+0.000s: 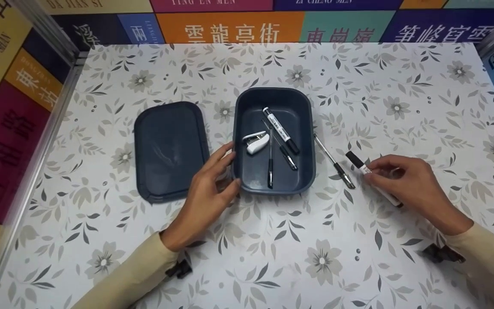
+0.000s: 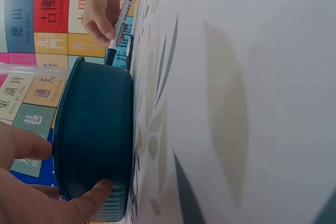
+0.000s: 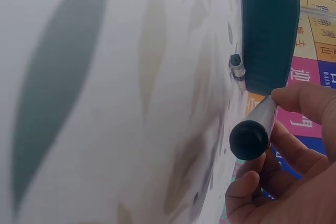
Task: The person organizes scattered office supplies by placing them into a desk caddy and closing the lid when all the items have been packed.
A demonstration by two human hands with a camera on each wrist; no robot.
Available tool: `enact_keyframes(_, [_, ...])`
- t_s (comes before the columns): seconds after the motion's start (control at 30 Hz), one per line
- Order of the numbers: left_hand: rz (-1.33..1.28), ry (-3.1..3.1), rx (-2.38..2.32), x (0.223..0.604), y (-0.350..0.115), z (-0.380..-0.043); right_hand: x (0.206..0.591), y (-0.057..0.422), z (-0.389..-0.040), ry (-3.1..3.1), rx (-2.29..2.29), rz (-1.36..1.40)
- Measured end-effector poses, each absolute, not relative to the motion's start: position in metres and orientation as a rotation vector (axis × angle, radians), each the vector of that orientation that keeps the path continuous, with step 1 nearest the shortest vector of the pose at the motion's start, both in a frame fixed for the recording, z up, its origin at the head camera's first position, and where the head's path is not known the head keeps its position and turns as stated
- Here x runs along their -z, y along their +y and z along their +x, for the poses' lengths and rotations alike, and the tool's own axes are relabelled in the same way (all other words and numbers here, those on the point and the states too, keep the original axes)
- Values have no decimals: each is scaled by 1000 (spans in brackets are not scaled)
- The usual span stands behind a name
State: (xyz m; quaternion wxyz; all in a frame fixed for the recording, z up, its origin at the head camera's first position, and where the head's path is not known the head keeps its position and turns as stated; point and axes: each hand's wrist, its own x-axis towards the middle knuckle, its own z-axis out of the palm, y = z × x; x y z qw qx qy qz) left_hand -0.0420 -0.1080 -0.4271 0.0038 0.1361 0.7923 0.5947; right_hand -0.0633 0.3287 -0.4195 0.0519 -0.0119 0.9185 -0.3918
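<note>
A dark blue rectangular box [image 1: 307, 180] stands uncovered on the table. My left hand [image 1: 206, 193] touches its left side from outside, fingers along the wall and thumb at the near corner; the left wrist view shows the thumb [image 2: 94, 195] pressed on the wall. Inside lie a black-and-white marker [image 1: 278, 126], two black-capped clear pens [image 1: 270, 169] and a small white stapler [image 1: 256, 142]. To the right of the box, my right hand [image 1: 414, 184] pinches another white marker [image 3: 265, 111] with black ends, tilted, between thumb and fingers.
A matching dark blue lid [image 1: 170, 150] lies flat left of the box. Between the box and my right hand, a clear pen [image 1: 332, 161] with a black cap lies on the flower-patterned tabletop [image 1: 272, 266]. Panels with printed characters [image 1: 230, 28] border the table's back and sides.
</note>
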Motion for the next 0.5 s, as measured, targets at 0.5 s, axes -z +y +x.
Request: enact_keyframes(0.5, [422, 2547, -1817, 428, -108, -42, 412, 317, -74, 2788, 1229, -32])
